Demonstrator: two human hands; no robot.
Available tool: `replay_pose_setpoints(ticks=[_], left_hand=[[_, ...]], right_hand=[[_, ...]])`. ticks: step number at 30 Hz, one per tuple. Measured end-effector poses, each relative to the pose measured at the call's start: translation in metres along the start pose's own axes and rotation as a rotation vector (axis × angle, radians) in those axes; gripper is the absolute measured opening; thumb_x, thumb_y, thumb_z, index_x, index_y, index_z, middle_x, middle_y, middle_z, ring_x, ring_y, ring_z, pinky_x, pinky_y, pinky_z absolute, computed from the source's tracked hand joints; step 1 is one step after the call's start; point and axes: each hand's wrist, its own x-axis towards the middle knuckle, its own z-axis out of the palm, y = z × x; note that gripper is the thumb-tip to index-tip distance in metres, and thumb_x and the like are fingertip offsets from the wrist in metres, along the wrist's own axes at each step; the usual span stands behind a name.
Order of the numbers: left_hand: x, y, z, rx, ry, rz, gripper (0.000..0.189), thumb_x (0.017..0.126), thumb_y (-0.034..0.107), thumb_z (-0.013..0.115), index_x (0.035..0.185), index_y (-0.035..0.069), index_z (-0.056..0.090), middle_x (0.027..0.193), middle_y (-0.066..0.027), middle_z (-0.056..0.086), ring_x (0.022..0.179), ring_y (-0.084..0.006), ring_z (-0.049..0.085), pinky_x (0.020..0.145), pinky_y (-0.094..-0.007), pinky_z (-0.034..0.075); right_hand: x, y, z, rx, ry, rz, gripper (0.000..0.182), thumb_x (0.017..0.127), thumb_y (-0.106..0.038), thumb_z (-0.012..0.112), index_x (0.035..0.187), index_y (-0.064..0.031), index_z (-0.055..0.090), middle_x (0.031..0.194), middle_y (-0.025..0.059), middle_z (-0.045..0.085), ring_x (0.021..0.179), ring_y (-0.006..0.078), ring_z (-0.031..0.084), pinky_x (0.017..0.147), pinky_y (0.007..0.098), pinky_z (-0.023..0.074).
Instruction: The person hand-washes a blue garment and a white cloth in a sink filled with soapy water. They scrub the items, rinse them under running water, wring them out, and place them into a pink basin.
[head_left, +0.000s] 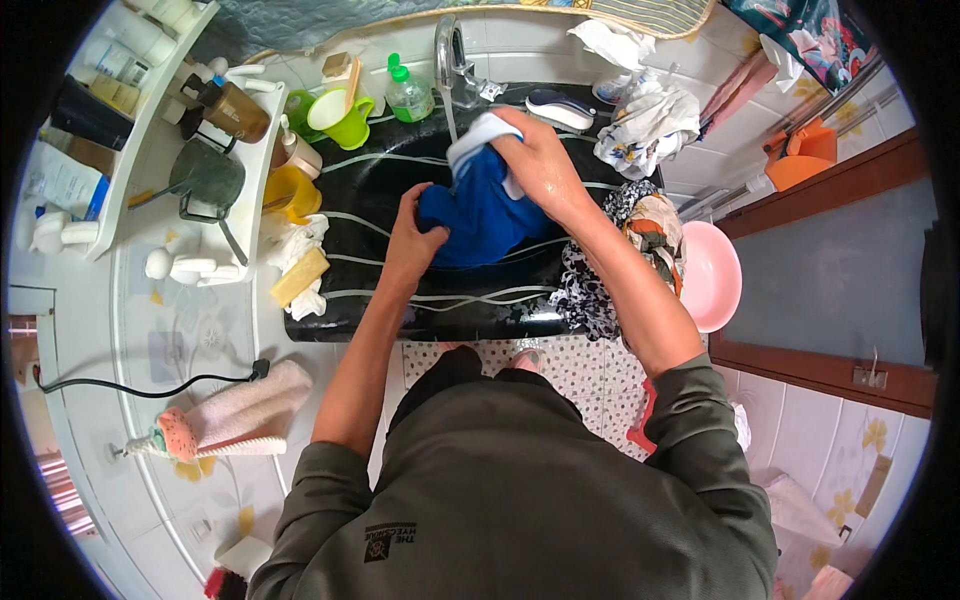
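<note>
A blue cloth garment (487, 217) with a white band hangs between my two hands over the black sink (360, 240). My right hand (544, 165) grips the white band at the top, near the faucet, and its skin looks wet. Lower on the left side, my left hand (416, 244) pinches the blue fabric between thumb and fingers. Water runs from the chrome faucet (450, 52) just behind the white band. The garment hides most of the basin beneath it.
Along the back stand a green cup (341, 120), a green-capped bottle (410, 97) and a scrub brush (560, 111). A yellow soap bar (300, 277) lies on the left rim. Patterned cloth (592, 277) drapes over the right edge beside a pink basin (712, 277).
</note>
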Motion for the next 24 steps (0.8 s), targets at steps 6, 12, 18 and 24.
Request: replay_pose_setpoints(ticks=[6,12,18,24], left_hand=[[0.018,-0.045,0.011,0.225,0.125,0.302,0.102,0.060,0.019,0.090,0.141,0.000,0.030,0.137,-0.0187,0.042,0.125,-0.0307,0.045,0.104,-0.0389,0.039],[0.027,-0.037,0.024,0.081,0.149,0.220,0.084,0.078,0.018,0.078,0.143,0.003,0.028,0.140,-0.0148,0.042,0.128,-0.0284,0.042,0.107,-0.0410,0.033],[0.041,0.049,0.001,-0.671,0.301,0.215,0.035,0.091,0.021,0.061,0.123,0.008,0.054,0.116,-0.0075,0.061,0.101,-0.0166,0.058,0.090,-0.0311,0.046],[0.027,0.134,0.025,-0.803,0.244,0.223,0.021,0.094,0.019,0.056,0.113,0.010,0.057,0.109,-0.0042,0.062,0.099,-0.0142,0.058,0.087,-0.0282,0.048]], right_hand=[[0.017,-0.060,0.023,0.202,-0.096,-0.089,0.018,0.094,-0.014,0.051,0.099,-0.0020,0.063,0.082,-0.0023,0.059,0.074,0.0039,0.050,0.064,0.0208,0.0408],[0.023,-0.090,0.040,0.269,-0.154,-0.338,0.018,0.092,-0.015,0.051,0.096,-0.0011,0.061,0.082,0.0025,0.059,0.075,0.0078,0.051,0.067,0.0246,0.0440],[0.008,-0.058,-0.019,0.346,0.145,-0.118,0.029,0.095,-0.020,0.049,0.116,-0.0024,0.062,0.092,-0.0003,0.062,0.083,0.0072,0.053,0.073,0.0233,0.0439],[-0.033,0.035,-0.048,0.005,-0.046,0.172,0.084,0.078,-0.025,0.076,0.146,-0.0057,0.032,0.130,0.0154,0.053,0.121,0.0215,0.049,0.106,0.0317,0.0350]])
